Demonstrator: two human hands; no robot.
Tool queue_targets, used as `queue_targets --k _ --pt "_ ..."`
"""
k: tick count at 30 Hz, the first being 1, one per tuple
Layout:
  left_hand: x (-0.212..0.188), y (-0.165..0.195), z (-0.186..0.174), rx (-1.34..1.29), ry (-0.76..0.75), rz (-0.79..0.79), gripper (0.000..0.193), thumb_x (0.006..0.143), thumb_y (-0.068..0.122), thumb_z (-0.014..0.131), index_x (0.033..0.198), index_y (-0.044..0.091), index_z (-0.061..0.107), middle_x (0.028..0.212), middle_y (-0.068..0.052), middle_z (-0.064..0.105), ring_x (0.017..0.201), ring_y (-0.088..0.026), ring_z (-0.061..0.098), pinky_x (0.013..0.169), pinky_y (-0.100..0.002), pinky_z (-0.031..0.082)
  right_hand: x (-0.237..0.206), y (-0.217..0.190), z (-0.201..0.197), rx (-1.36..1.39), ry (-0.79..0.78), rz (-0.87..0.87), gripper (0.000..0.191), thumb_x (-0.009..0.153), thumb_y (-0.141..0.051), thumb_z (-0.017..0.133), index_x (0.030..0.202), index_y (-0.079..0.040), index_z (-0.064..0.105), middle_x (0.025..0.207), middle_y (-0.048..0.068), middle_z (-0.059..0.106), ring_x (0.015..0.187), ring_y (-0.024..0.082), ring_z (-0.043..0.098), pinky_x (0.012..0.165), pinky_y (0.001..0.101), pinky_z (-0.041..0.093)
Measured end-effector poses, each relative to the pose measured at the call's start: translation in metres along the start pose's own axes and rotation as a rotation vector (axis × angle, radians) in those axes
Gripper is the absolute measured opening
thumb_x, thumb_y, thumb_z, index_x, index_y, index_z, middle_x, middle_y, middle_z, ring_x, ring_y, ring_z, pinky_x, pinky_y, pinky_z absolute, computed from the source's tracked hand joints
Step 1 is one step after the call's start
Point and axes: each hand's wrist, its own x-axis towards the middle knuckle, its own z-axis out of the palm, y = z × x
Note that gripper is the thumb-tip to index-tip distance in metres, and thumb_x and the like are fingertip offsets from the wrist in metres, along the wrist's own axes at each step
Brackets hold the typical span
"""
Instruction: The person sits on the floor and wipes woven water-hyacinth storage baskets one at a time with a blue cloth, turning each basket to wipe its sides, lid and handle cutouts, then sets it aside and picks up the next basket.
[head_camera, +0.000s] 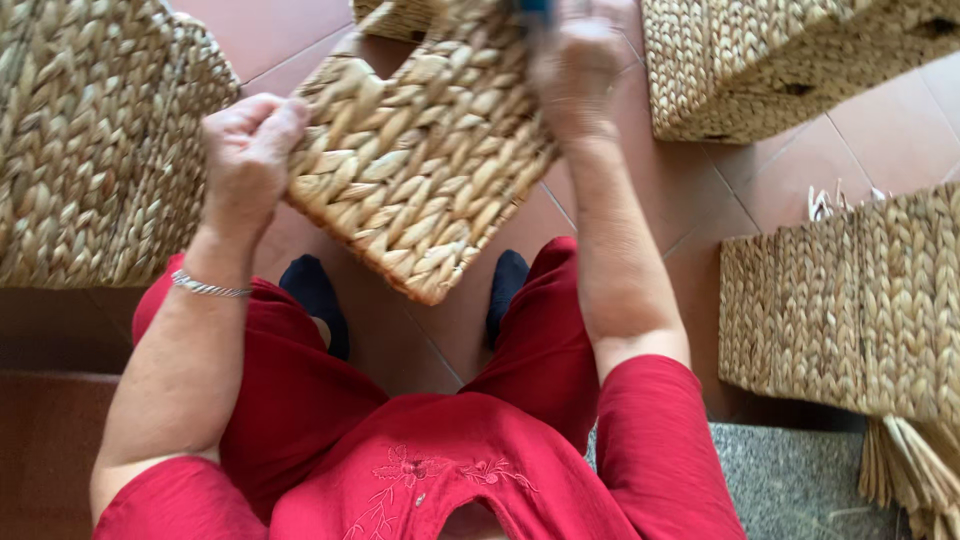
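Note:
I hold a woven straw basket tilted in front of me, above my knees. My left hand is closed on its left edge, thumb side up. My right hand is on the basket's upper right part, blurred, with a small blue thing showing at its top; I cannot make out what that is. A silver bracelet sits on my left wrist. I wear red clothes and dark socks.
More woven baskets surround me: a large one at the left, one at the upper right, one at the right. Loose straw strands lie at the lower right. The floor is red tile; a grey stone step is below.

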Motion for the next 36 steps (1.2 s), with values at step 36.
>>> queue_targets --k 36 --pt "0.054 -0.008 0.028 0.191 0.312 0.023 0.033 0.098 0.027 0.068 0.075 0.004 0.074 0.058 -0.001 0.065 0.057 -0.006 0.056 0.056 -0.03 0.047 0.009 -0.08 -0.068 0.352 -0.127 -0.24 0.025 0.102 -0.01 0.073 0.127 -0.008 0.07 0.116 0.017 0.06 0.113 0.04 0.055 0.097 0.0527 0.046"
